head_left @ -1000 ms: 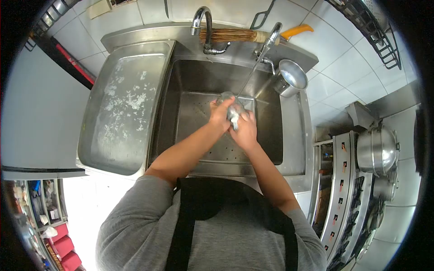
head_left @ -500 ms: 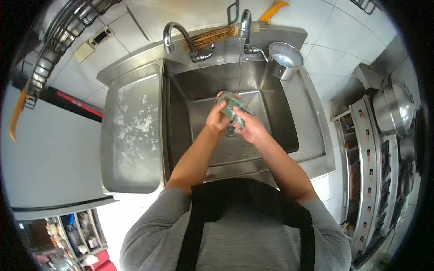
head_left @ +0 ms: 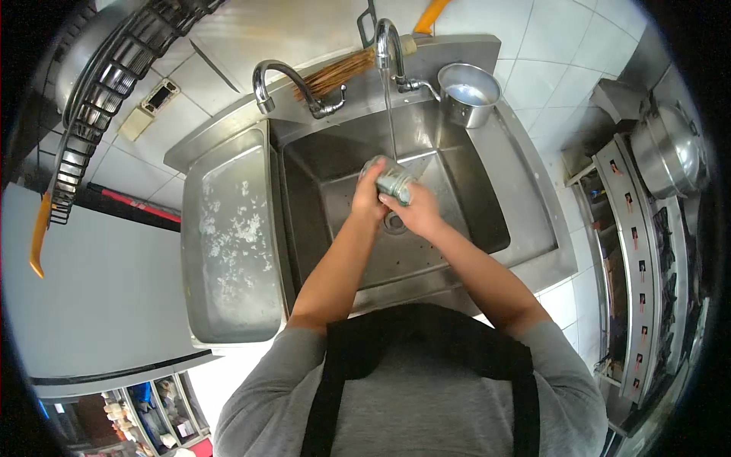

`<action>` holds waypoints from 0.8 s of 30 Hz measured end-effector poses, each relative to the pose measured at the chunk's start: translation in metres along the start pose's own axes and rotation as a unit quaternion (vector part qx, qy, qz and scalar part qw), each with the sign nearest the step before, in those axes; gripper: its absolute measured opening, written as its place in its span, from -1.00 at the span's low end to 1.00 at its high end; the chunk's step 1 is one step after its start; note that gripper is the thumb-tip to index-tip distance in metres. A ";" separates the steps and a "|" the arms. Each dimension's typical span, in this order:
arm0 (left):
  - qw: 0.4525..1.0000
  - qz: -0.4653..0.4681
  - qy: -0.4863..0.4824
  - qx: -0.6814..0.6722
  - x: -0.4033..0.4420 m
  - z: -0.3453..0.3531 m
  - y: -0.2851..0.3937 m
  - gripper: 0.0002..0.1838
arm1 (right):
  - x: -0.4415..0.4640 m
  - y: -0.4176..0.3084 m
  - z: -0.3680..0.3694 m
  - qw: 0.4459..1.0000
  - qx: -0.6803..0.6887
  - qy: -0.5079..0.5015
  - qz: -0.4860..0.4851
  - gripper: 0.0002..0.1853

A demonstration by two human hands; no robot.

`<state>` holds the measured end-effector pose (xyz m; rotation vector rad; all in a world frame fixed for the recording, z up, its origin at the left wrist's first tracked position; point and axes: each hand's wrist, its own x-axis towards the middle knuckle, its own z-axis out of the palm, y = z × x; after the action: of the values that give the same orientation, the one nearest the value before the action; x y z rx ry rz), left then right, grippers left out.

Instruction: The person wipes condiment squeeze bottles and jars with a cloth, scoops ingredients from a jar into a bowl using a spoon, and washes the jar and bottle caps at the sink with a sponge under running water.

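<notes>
Above the sink basin (head_left: 343,145), my left hand (head_left: 368,196) is closed around one side of a greenish, see-through object, which looks like a glass jar (head_left: 393,181). From the right, my right hand (head_left: 419,211) grips its other end. The object lies tilted between both palms, and the fingers cover part of it. Just beyond it, a stream of water runs from the right faucet (head_left: 387,46) down into the basin. Below my hands is the drain (head_left: 394,222).
A shallow metal tray (head_left: 199,305) of water with white flecks stands left of the basin. A second faucet (head_left: 278,67), a straw brush (head_left: 335,75) and a metal pot (head_left: 470,95) line the back. A stove (head_left: 638,266) stands at right, a wire rack (head_left: 95,107) upper left.
The greenish object has turned in my hands and now shows a rounder, jar-like shape. My right hand has shifted its hold on it. The whole view has tilted slightly.
</notes>
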<state>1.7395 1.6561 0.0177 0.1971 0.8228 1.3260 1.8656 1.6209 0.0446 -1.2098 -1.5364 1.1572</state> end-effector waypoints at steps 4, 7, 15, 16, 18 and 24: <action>0.982 0.049 -0.155 -0.094 -0.020 0.007 0.006 -0.51 | -0.004 -0.021 0.003 0.928 0.301 -0.047 0.213 -0.65; 0.999 -0.009 -0.032 -0.034 0.000 -0.002 0.002 -0.49 | 0.009 0.019 0.003 0.934 -0.239 0.070 -0.255 -0.65; 0.998 0.003 -0.051 -0.030 -0.014 0.019 0.010 -0.41 | 0.010 -0.003 0.003 0.991 -0.077 0.044 -0.098 -0.58; 1.000 0.001 0.013 0.010 -0.013 0.022 0.010 -0.38 | 0.013 0.002 0.001 0.933 -0.252 0.078 -0.244 -0.58; 0.997 0.032 -0.071 -0.020 -0.022 0.019 0.013 -0.51 | 0.009 -0.017 -0.002 0.976 0.198 -0.013 0.088 -0.55; 0.997 -0.023 0.042 -0.068 -0.022 0.039 0.010 -0.51 | 0.008 0.017 0.003 0.996 -0.018 0.011 -0.088 -0.54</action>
<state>1.7559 1.6511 0.0600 0.0148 0.7999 1.3494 1.8648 1.6298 0.0278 -1.0830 -1.6179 1.0018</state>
